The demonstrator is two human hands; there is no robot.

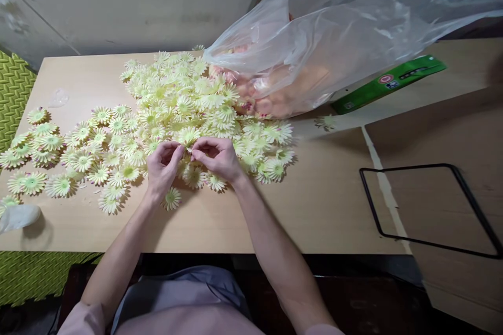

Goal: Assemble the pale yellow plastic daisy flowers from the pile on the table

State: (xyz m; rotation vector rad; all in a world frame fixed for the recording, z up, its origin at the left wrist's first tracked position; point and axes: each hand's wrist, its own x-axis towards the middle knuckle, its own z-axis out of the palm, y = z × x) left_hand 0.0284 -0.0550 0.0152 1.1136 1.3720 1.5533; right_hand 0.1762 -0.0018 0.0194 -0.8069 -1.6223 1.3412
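Note:
Both hands meet over a spread of pale yellow artificial daisy flower heads (157, 110) on a wooden table. My left hand (163, 165) is closed, thumb and forefinger pinched at the edge of one flower head (188, 137). From the other side my right hand (218, 157) pinches the same flower head, the fingertips of both hands almost touching. The flower's petals show just above the fingertips; its underside is hidden. A single loose flower (172, 199) lies below my left wrist.
A clear plastic bag (306, 52) with peach-pink flowers inside leans at the back right, beside a green package (389, 84). A black wire frame (408, 168) is at the right. A whitish rounded object (19, 217) lies at the left edge of the table (220, 225).

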